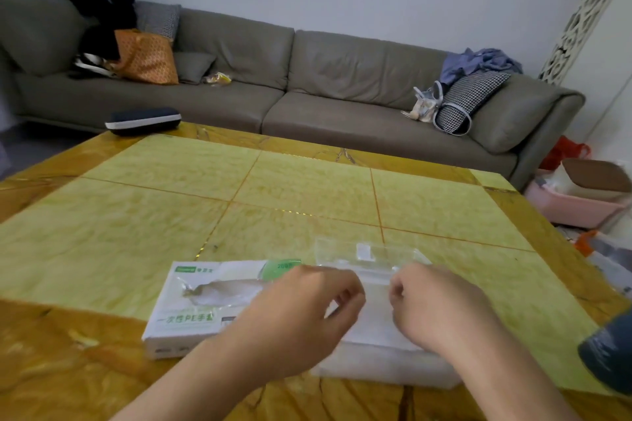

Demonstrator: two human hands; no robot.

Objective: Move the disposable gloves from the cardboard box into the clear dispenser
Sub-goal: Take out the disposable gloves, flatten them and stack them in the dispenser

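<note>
A white cardboard glove box (191,304) with green print lies flat on the table, its oval opening showing a few clear gloves. To its right stands the clear dispenser (383,366), its transparent lid (362,253) tipped up at the back. A stack of clear gloves (376,301) fills the dispenser. My left hand (301,311) and my right hand (434,308) hover over the stack with fingers curled, each pinching at the top sheets. The fingertips are partly hidden.
The yellow and amber stone table (307,202) stretches ahead. A dark case (143,120) sits at its far left edge. A grey sofa (307,79) with bags and cushions stands behind. A dark object (608,355) is at the right edge; a pink tub (574,205) lies on the floor.
</note>
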